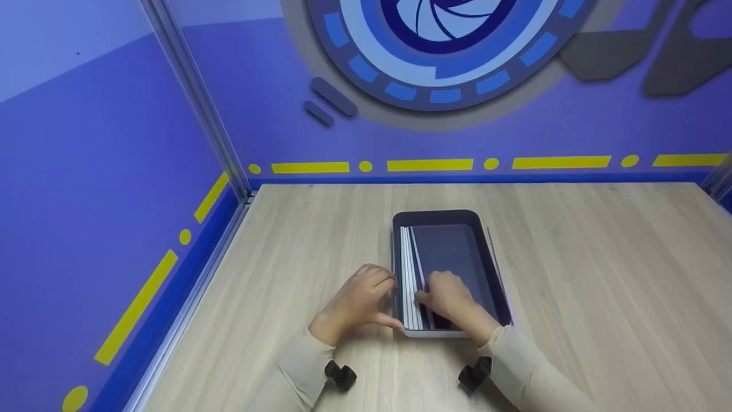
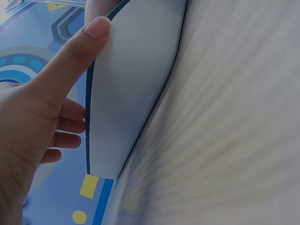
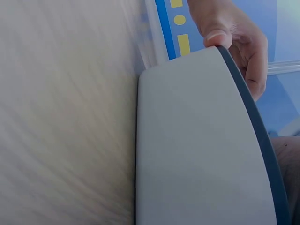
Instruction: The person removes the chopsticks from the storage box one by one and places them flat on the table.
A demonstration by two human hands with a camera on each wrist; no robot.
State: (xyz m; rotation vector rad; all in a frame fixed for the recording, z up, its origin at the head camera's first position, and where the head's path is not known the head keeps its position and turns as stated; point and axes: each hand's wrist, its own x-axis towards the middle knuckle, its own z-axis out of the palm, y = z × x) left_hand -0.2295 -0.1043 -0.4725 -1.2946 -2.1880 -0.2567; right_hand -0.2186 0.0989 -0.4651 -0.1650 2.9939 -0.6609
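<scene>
A rectangular bin (image 1: 437,333), pale outside with a dark rim and dark inside, stands on the table. Several thin white-edged booklets (image 1: 407,274) stand on edge along its left wall. Beside them a dark-edged thin booklet (image 1: 417,252) leans at a slant. My right hand (image 1: 452,294) reaches into the bin, its thumb left of the slanted booklet; it pinches this booklet, and its fingertips are hidden. At the front left corner, my left hand (image 1: 363,294) rests on the bin. In the left wrist view the straight thumb (image 2: 75,51) presses the rim, with the fingers (image 2: 70,125) along the left side.
A thin flat thing with a purple edge (image 1: 503,277) lies along the bin's right outer wall. Behind the wooden table (image 1: 600,274) rises a blue printed wall (image 1: 257,103); another panel (image 1: 108,200) and a metal post (image 1: 197,91) bound the left side.
</scene>
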